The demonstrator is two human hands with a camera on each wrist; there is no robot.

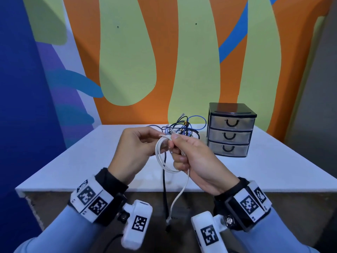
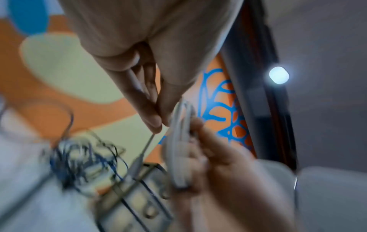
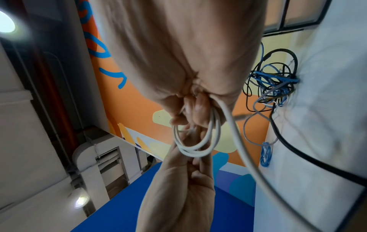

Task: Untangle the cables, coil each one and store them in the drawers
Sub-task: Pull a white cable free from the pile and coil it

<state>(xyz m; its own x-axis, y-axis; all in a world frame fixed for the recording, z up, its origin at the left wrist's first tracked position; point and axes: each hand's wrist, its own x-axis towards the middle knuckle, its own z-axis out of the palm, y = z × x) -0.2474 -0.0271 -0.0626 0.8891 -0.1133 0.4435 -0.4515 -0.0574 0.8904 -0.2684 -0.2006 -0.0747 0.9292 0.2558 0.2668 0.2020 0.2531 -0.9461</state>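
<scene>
Right hand (image 1: 189, 154) grips white cable (image 1: 160, 156) coil above surface's (image 1: 73, 161) near edge; left hand (image 1: 135, 147) pinches its top. Loose tail hangs straight down below right hand; drawers (image 1: 230, 131) far right, closed.

Head view is looking evenly lit and sharp, wide-angle bending the table (image 1: 273, 172) edges. Left wrist view is smearing badly: cable tangle (image 2: 79, 161) and drawer unit (image 2: 135, 202) blurred, a ceiling light (image 2: 278, 75) glaring. Right wrist view is staying mostly crisp, lamp (image 3: 6, 22) flaring top left, white cable (image 3: 248, 157) softening toward the stretched edges.
</scene>
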